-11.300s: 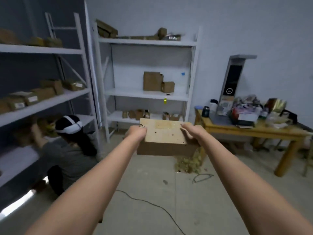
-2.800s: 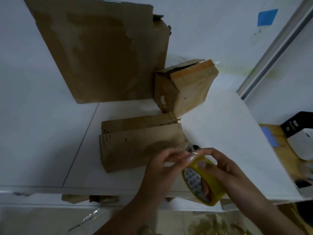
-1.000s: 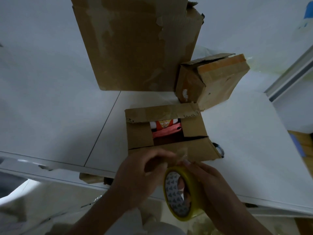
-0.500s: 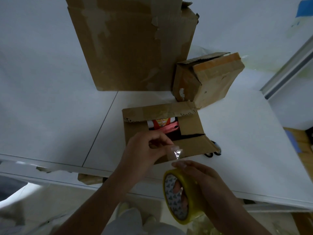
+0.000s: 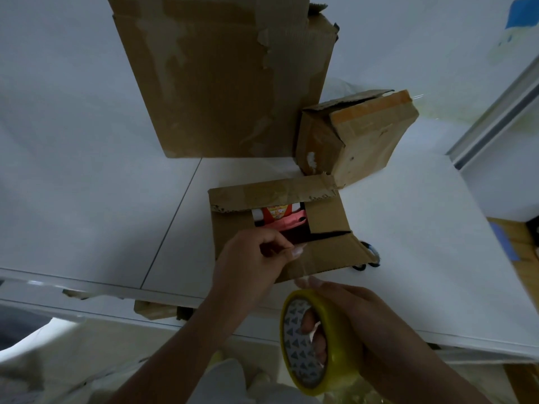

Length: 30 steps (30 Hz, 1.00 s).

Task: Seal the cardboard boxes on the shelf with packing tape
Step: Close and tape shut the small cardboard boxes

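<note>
Two hands work at the open box [image 5: 331, 253]: left hand [image 5: 248, 268] pinches the tape end [image 5: 298, 256] over its near flap; right hand [image 5: 367, 319] grips the tape roll [image 5: 313, 342] just in front.

On the shelf [image 5: 87, 214], a big box [image 5: 221, 83] stands at the back, a small box [image 5: 358, 135] just right of it. An open box [image 5: 329, 255] lies before them, scissors [image 5: 369, 256] at its right. The left hand [image 5: 250, 266], with tape [image 5: 300, 266], is over its near flap; the right hand [image 5: 379, 325], with the roll [image 5: 341, 330], is before the shelf.

White shelf [image 5: 87, 199] with a dark seam [image 5: 172, 223] spreads left of the left hand [image 5: 248, 272]. White wall [image 5: 58, 53] beyond, with a blue patch [image 5: 522, 13]. Grey upright [image 5: 495, 118] and wooden counter [image 5: 525, 258] lie beyond the right hand [image 5: 379, 325]. Dim light.
</note>
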Each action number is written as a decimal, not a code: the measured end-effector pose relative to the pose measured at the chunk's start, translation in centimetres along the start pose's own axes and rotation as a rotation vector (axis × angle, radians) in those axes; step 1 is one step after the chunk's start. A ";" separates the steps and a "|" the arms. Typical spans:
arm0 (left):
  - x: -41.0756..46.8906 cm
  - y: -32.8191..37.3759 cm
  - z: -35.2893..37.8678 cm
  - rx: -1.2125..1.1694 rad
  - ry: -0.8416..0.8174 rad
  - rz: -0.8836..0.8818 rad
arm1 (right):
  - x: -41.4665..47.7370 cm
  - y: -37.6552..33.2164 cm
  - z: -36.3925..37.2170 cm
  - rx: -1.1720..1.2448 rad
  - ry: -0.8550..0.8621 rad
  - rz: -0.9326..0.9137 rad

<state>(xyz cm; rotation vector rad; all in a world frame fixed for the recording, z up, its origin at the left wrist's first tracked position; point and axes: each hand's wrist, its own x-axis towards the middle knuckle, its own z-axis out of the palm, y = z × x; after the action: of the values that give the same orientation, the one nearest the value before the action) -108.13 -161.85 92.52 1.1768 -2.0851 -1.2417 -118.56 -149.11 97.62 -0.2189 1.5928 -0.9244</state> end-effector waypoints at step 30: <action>-0.3 -2.1 3.1 0.332 0.323 0.225 | 1.2 0.6 0.3 0.151 0.034 -0.103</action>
<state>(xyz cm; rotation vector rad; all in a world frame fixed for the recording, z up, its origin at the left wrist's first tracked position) -109.31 -160.58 89.16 1.1482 -2.1493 -0.5749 -118.37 -149.60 96.34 -0.1818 1.5461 -1.1283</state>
